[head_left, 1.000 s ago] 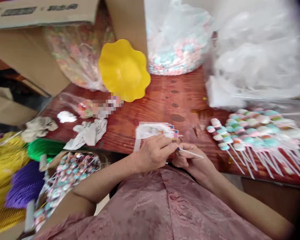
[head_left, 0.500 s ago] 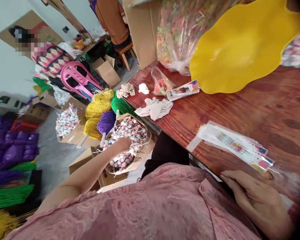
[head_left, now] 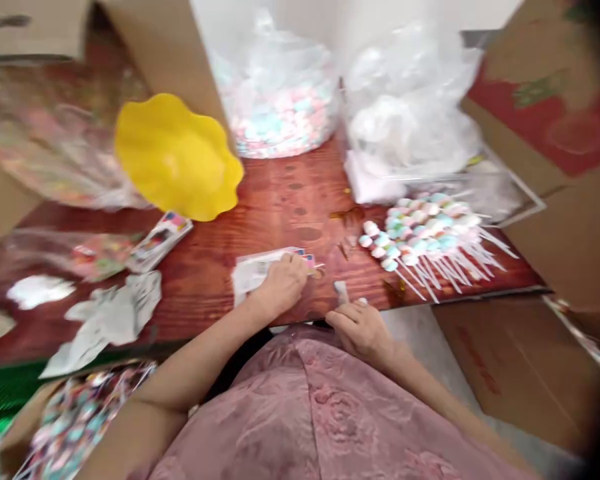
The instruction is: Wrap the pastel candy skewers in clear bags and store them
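Note:
My left hand (head_left: 286, 283) is over the right end of a stack of clear printed plastic packets (head_left: 253, 272), its fingers bent and pressed together on that end. A thin white stick shows just beyond the fingertips. Near the table's front edge, my right hand (head_left: 361, 328) has curled fingers, with a small pale thing (head_left: 341, 291) at their tips. Blur hides what that thing is. To the right lies a pile of marshmallow skewers (head_left: 430, 230) in pink, white and blue, their white sticks pointing toward the front edge.
A yellow wavy-edged bowl (head_left: 180, 160) is at the back left. Bags of candy (head_left: 285, 113) and clear plastic bags (head_left: 405, 127) stand behind. White gloves (head_left: 113, 313) lie left, near another packet (head_left: 161, 241). Below is a carton of wrapped skewers (head_left: 83, 420). Cardboard boxes (head_left: 530, 360) flank the right.
The view has swung right toward the table. My left hand has left the carton of wrapped skewers and come onto the packet stack. My right hand's fingers are now curled.

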Tool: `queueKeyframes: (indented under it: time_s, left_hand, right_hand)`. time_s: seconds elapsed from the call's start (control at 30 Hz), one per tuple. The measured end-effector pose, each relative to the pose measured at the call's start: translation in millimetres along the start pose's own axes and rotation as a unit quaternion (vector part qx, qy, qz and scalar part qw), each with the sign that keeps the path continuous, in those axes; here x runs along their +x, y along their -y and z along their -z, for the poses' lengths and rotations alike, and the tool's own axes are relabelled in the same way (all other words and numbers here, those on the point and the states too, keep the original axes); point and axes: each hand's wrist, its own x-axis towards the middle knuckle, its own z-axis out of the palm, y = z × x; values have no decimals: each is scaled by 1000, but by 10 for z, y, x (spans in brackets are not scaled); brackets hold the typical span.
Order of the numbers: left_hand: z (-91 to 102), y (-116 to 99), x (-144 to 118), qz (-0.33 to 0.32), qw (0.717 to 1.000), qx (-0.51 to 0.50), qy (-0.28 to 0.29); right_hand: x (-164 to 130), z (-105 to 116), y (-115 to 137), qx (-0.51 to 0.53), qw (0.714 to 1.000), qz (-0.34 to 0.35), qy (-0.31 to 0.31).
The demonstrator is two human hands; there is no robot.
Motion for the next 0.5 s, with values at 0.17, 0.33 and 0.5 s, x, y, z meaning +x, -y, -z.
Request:
queueKeyframes:
  time_s: [0.17, 0.33, 0.5]
  left_hand:
    - [-201, 77, 124, -20, 999, 47, 10]
    - [-301, 228, -31, -29, 990, 35, -133]
    - [-357, 200, -68, 2, 983, 5, -185]
  right_hand:
    - [-679, 518, -361, -78, 959, -242, -128]
    - [-872, 680, -658, -138, 921, -308, -194]
    - [-480, 670, -774, -187, 948, -216, -141]
